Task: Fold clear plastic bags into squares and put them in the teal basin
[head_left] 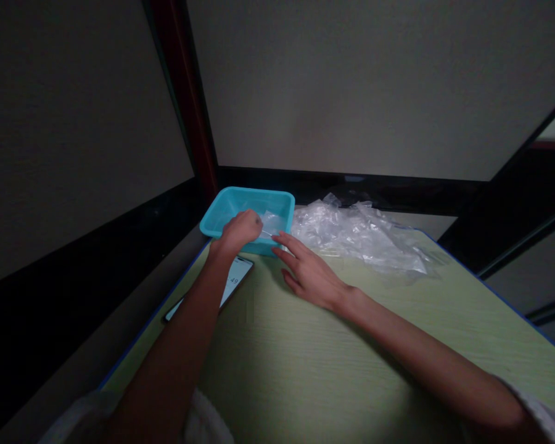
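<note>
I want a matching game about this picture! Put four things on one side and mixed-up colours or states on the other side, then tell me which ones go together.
Things:
1. Basin
2. Phone
3. Pile of plastic
4. Right hand

Colours and states:
A. See-through and crumpled
B. Fingers apart
C. Turquoise
D. Lit up, showing numbers

Right pairs:
1-C
2-D
3-A
4-B
</note>
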The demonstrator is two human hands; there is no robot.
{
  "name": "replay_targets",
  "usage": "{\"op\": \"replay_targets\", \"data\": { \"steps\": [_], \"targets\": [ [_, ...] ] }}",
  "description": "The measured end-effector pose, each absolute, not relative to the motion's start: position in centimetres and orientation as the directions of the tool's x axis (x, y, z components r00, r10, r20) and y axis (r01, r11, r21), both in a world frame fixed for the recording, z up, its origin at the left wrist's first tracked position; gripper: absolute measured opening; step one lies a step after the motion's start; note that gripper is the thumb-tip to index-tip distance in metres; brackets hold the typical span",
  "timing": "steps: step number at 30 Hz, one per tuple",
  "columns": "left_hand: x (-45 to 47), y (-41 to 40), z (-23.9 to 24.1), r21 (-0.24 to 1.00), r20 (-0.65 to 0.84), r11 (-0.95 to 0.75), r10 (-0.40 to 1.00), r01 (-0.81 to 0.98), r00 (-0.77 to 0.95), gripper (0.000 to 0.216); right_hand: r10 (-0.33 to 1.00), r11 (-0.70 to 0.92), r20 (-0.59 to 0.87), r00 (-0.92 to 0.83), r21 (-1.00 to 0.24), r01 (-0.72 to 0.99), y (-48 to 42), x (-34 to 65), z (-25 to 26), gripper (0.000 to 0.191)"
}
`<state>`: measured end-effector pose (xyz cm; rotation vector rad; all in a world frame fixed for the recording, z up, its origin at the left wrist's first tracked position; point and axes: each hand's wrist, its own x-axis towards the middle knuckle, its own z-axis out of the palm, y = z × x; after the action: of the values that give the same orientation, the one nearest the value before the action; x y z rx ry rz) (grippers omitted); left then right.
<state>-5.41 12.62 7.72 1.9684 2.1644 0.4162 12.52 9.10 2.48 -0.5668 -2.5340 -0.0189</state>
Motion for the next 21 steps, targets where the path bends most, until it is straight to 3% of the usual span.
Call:
{"op": "replay_targets", "data": {
  "steps": [9,21],
  "targets": [
    [-5.21,12.23,7.84,0.308,0.081,0.088,0.990,0.947,-0.118,0.027,0.433,0.891,0.494,-0.754,-0.109,0.441,9.23,12.44,2.00,0.056],
    [-6.04,12.24,8.66,0.301,0.092,0.031,0.994,0.953,-0.062,0.030,0.455,0.880,0.475,-0.753,-0.112,0.462,9.43,12.51,1.85,0.053]
  ]
}}
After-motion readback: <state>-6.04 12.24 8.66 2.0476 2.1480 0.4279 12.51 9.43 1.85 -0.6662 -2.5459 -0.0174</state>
